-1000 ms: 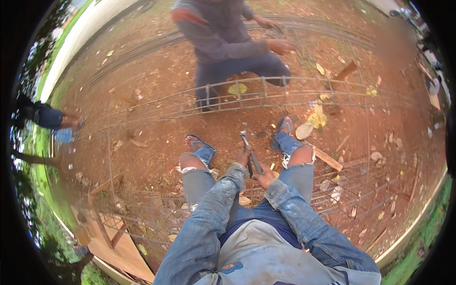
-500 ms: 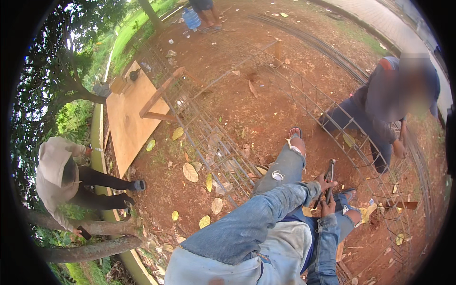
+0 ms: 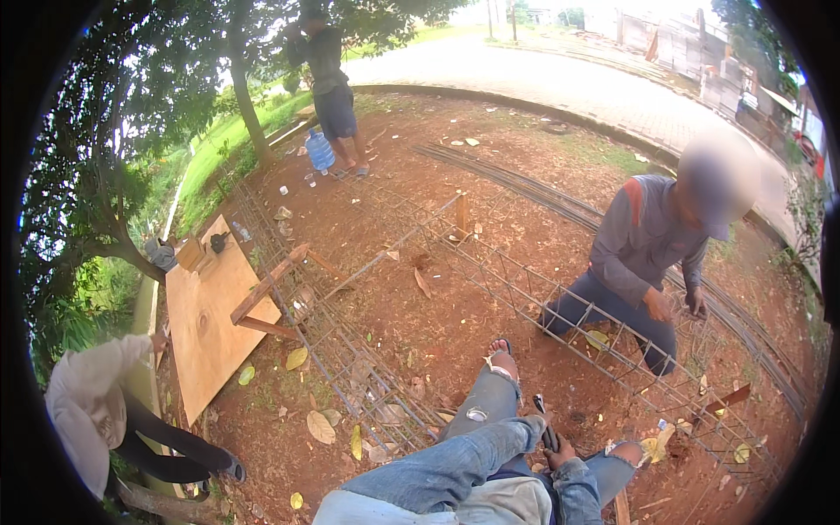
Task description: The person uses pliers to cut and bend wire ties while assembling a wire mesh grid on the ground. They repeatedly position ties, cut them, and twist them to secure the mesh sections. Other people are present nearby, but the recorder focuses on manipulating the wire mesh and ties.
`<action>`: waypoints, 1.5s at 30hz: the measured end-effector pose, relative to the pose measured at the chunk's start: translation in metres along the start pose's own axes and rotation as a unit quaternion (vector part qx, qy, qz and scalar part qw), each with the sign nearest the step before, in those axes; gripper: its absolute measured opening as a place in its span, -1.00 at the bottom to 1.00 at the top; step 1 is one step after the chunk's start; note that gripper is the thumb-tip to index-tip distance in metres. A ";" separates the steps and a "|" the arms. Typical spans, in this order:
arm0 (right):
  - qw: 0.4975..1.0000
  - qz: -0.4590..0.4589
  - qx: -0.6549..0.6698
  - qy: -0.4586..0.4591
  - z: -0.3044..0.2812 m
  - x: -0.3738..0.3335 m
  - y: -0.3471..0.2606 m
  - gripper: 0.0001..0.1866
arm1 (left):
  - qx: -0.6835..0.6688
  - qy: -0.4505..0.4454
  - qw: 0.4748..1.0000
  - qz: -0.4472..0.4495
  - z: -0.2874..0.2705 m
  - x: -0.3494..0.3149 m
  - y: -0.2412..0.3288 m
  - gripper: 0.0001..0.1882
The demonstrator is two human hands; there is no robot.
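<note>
A pair of dark metal pincers [image 3: 549,430] stands in front of my body, its jaws pointing up and away. My right hand [image 3: 563,453] is closed round its handles. My left hand is mostly hidden by the frayed cuff of my denim sleeve [image 3: 472,464], right beside the pincers, so its fingers do not show. My bent knees in ripped jeans [image 3: 479,402] frame the tool. To the left lies a rebar cage [image 3: 363,389] of tied steel bars; another rebar cage [image 3: 560,302] runs across on the right.
A co-worker [image 3: 652,254] kneels behind the right cage. Another person [image 3: 96,402] bends at the left by a plywood sheet [image 3: 206,324]; a third [image 3: 331,96] stands by a blue water jug [image 3: 318,150]. A wooden stand [image 3: 269,284] supports the left cage. Long bars [image 3: 516,188] lie on soil.
The view has tilted up, showing more of the road and trees. The pincers and my hands sit lower in the picture. The kneeling co-worker has raised their torso, hands now in front.
</note>
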State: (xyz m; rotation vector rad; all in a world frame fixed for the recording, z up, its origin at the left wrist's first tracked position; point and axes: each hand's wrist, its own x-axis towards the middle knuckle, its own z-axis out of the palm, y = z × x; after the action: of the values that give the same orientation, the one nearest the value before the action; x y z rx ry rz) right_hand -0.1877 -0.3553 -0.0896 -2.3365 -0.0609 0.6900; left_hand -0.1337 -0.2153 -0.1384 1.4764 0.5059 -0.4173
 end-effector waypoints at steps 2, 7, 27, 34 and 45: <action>0.999 0.016 0.045 -0.017 0.006 0.012 0.007 -0.24 | -0.008 -0.017 1.000 0.007 -0.001 0.002 0.009 -0.48; 0.933 0.027 0.351 -0.077 -0.008 0.043 0.026 -0.42 | -0.006 -0.094 0.995 0.019 0.017 0.015 0.041 -0.46; 0.840 0.461 0.087 0.271 -0.127 -0.332 0.144 -0.38 | 0.114 -0.109 0.960 -0.230 -0.003 0.045 -0.006 -0.73; 0.776 0.506 -0.014 0.377 -0.117 -0.412 0.205 -0.30 | 0.105 -0.175 0.951 -0.232 -0.006 0.047 -0.003 -0.70; 0.795 0.413 0.161 0.414 -0.044 -0.396 0.358 -0.35 | 0.119 -0.144 0.962 -0.198 -0.011 0.035 -0.002 -0.78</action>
State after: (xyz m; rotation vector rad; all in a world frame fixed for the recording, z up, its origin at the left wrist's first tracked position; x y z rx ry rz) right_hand -0.5564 -0.7439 -0.1057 -2.0491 1.4174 -0.0394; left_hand -0.1059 -0.2026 -0.1598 1.5085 0.5308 -1.0236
